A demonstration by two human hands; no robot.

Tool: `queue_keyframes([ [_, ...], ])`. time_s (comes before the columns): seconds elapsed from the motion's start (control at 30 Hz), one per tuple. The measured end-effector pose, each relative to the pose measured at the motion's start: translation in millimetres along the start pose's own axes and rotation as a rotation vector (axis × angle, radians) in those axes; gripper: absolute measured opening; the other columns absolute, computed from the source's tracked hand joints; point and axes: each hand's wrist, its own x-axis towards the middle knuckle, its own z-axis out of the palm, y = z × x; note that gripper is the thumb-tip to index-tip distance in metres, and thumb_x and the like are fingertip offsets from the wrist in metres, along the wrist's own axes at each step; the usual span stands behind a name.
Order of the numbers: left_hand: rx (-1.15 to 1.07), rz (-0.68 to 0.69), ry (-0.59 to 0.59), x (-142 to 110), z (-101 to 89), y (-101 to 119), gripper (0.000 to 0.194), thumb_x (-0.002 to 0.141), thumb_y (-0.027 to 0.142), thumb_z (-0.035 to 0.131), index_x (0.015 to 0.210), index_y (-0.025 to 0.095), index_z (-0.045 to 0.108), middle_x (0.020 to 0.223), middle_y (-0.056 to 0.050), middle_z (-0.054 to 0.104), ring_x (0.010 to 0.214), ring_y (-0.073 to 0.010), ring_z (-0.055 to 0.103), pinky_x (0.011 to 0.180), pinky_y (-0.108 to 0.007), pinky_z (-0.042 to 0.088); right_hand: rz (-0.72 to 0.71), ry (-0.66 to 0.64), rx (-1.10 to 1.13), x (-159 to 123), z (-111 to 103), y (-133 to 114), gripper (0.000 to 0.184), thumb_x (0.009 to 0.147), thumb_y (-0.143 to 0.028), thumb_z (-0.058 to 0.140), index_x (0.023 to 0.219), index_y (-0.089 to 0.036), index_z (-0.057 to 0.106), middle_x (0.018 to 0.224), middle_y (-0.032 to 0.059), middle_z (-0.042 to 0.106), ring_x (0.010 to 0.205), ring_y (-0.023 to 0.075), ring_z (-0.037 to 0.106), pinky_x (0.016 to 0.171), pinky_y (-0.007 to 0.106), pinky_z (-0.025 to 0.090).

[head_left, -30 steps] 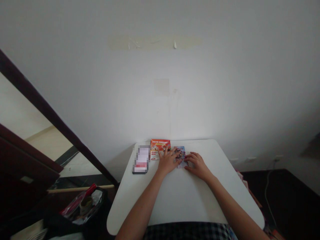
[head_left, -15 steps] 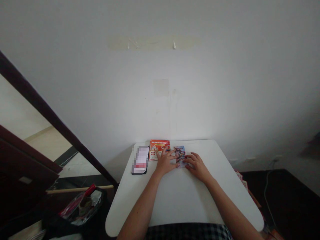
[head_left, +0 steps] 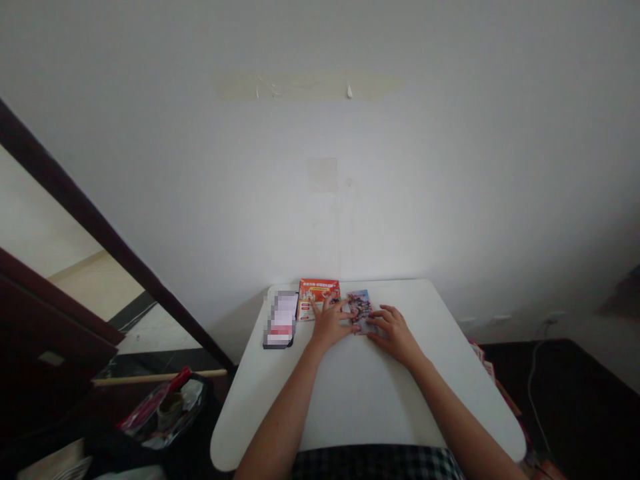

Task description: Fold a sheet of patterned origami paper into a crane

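A small picture card (head_left: 359, 301) with a colourful group of figures lies on the white table between my hands. My left hand (head_left: 330, 327) is spread over the card's left side, two of its fingertips at the card's edge. Its upper fingers overlap the lower right of a red-and-white printed leaflet (head_left: 318, 288). From the other side, my right hand (head_left: 395, 335) reaches the card's right edge with slightly bent, parted fingers. Both hands cover parts of the card, and neither grips it.
A phone (head_left: 281, 320) with a blurred-out screen lies left of the leaflet on the white table (head_left: 370, 400). The wall (head_left: 380, 220) rises just behind the table. An open bag (head_left: 170, 413) of items stands on the floor at left. A cable (head_left: 533, 380) hangs at right.
My right hand has shifted slightly left over the card's lower right. The card sits at a slightly different angle. My left hand has barely moved.
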Motion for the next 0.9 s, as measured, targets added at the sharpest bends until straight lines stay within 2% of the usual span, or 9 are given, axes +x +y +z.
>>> queue_keyframes([
  [0.3, 0.035, 0.016, 0.027, -0.8, -1.4, 3.6, 0.027, 0.08, 0.054, 0.071, 0.102, 0.039, 0.077, 0.145, 0.002, 0.055, 0.146, -0.0358, 0.027, 0.108, -0.073, -0.021, -0.004, 0.069, -0.052, 3.1, 0.9, -7.9, 0.036, 0.086, -0.046, 0.067, 0.117, -0.027, 0.068, 0.111, 0.0099, 0.069, 0.121, 0.0308, 0.053, 0.105, 0.055, 0.042],
  [0.4, 0.052, 0.01, 0.033, -1.1, -0.7, 3.8, 0.033, 0.079, 0.055, 0.072, 0.109, 0.04, 0.074, 0.147, 0.002, 0.053, 0.145, -0.0352, 0.027, 0.109, -0.073, -0.02, -0.007, 0.062, -0.048, 2.3, 0.7, -7.2, 0.034, 0.088, -0.044, 0.065, 0.118, -0.027, 0.068, 0.111, 0.0092, 0.069, 0.121, 0.0299, 0.053, 0.106, 0.055, 0.042],
  [0.6, 0.085, 0.022, 0.015, 0.3, 3.4, -0.7, 0.045, 0.077, 0.054, 0.073, 0.122, 0.051, 0.064, 0.15, 0.006, 0.049, 0.144, -0.0353, 0.028, 0.11, -0.076, -0.015, 0.021, 0.047, -0.057, 0.7, -0.1, -5.4, 0.034, 0.089, -0.041, 0.065, 0.12, -0.026, 0.067, 0.114, 0.0093, 0.069, 0.121, 0.0293, 0.053, 0.109, 0.055, 0.039],
  [0.73, 0.09, 0.003, -0.025, 2.3, 3.5, -3.0, 0.058, 0.073, 0.057, 0.076, 0.128, 0.049, 0.06, 0.152, 0.003, 0.047, 0.144, -0.0364, 0.028, 0.111, -0.075, -0.012, 0.045, 0.024, -0.054, 0.9, -1.4, -4.8, 0.034, 0.091, -0.04, 0.062, 0.122, -0.027, 0.066, 0.115, 0.0093, 0.069, 0.122, 0.0288, 0.054, 0.109, 0.055, 0.039],
  [0.9, 0.094, -0.007, -0.019, 3.9, 6.2, -5.3, 0.066, 0.075, 0.063, 0.07, 0.136, 0.043, 0.055, 0.152, -0.002, 0.047, 0.143, -0.0358, 0.029, 0.111, -0.075, -0.011, 0.059, 0.011, -0.026, 0.0, -1.1, -2.3, 0.032, 0.095, -0.038, 0.054, 0.123, -0.025, 0.064, 0.115, 0.0091, 0.07, 0.123, 0.0279, 0.054, 0.112, 0.057, 0.034],
])
